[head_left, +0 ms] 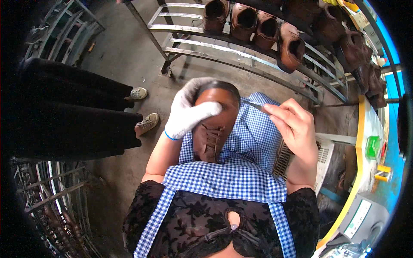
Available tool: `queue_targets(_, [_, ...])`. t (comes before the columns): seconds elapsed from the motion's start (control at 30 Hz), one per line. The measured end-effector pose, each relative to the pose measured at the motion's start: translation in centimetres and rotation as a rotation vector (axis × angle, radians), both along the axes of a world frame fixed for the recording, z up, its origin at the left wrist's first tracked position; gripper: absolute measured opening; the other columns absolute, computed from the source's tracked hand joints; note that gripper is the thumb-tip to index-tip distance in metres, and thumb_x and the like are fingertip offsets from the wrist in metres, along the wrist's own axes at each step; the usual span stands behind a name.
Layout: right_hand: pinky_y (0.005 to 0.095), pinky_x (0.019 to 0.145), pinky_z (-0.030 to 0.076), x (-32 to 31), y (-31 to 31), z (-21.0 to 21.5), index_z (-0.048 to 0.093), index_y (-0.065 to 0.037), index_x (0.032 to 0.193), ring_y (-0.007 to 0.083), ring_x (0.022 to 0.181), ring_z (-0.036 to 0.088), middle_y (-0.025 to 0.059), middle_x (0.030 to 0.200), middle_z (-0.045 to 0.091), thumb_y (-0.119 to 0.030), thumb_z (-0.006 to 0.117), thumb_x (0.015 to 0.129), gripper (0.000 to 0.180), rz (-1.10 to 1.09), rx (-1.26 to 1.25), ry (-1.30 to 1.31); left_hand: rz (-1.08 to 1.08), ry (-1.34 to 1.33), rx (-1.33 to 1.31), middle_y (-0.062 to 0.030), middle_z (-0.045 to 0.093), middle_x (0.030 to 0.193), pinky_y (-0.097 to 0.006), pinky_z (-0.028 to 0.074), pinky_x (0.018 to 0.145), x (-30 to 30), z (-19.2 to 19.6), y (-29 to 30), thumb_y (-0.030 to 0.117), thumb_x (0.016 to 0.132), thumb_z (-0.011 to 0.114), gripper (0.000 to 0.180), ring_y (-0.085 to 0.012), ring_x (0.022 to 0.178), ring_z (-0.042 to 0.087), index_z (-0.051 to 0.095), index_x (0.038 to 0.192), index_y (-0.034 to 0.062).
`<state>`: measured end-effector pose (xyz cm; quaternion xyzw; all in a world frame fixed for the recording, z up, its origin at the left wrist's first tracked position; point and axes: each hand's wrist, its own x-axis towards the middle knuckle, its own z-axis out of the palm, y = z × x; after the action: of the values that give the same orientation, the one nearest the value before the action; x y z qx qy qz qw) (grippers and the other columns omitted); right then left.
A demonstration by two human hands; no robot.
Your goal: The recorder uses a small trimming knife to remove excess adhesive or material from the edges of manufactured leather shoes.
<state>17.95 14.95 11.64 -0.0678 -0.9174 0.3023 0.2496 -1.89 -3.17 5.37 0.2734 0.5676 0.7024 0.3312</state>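
My left hand point(188, 110), in a white knit glove with a blue cuff edge, grips a brown leather lace-up shoe point(221, 112) over my lap. The shoe's toe points away from me, and its laces point(212, 136) face up near my body. Bare and closed, my right hand point(293, 124) pinches a thin, dark, narrow tool point(256, 104) just right of the shoe. The tool's tip reaches the edge of the sole by the toe; its exact kind is unclear. A blue-and-white checked apron point(228, 178) lies under the shoe.
Ahead stands a metal rack point(241, 60) holding several brown shoes point(291, 47). On the right runs a yellow-edged workbench point(360, 142) with a green item point(372, 147). A person in black clothing point(77, 109) stands at left, near another metal rack point(56, 189).
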Motion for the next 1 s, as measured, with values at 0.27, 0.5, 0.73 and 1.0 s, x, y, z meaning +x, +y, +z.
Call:
queue_targets(0.27, [0.0298,0.049,0.043,-1.3,-0.9,1.5,0.073,-0.018,0.111,0.0167,0.056,0.056,0.0052,0.073,0.054,-0.001,0.072,0.076,0.039,-0.013,0.129,0.035,-0.032,0.061,0.006,-0.0115,0.064,0.115,-0.033,0.047,0.097,-1.2,2.0,-0.4,0.024,0.064,0.089,0.07,-0.0195,0.108,0.06,0.058,0.122,-0.0015])
queue_targets(0.5, [0.0344,0.051,0.047,-1.2,0.4,3.6,0.073,-0.02,0.107,0.0214,0.058,0.058,0.0052,0.074,0.053,-0.003,0.069,0.074,0.037,0.12,0.304,-0.113,-0.113,0.04,-0.087,-0.0114,0.065,0.116,-0.035,0.046,0.099,0.3,1.9,-0.5,0.021,0.06,0.09,0.072,-0.0203,0.11,0.06,0.059,0.121,-0.0014])
queue_targets(0.73, [0.0347,0.051,0.046,-1.1,0.8,3.1,0.074,-0.019,0.106,0.022,0.057,0.059,0.0064,0.074,0.053,-0.005,0.069,0.076,0.034,0.145,0.209,-0.145,-0.113,0.045,-0.072,-0.012,0.065,0.113,-0.033,0.048,0.095,0.6,1.1,-0.5,0.023,0.063,0.089,0.069,-0.0198,0.104,0.062,0.059,0.121,-0.0012])
queue_targets(1.0, [0.034,0.051,0.045,-1.5,0.7,3.0,0.073,-0.019,0.108,0.0214,0.056,0.057,0.0067,0.074,0.055,-0.004,0.069,0.078,0.034,0.174,0.175,-0.139,-0.134,0.081,-0.091,-0.0127,0.065,0.111,-0.033,0.049,0.094,0.8,1.3,-0.5,0.025,0.064,0.088,0.069,-0.0201,0.102,0.063,0.06,0.121,-0.0016])
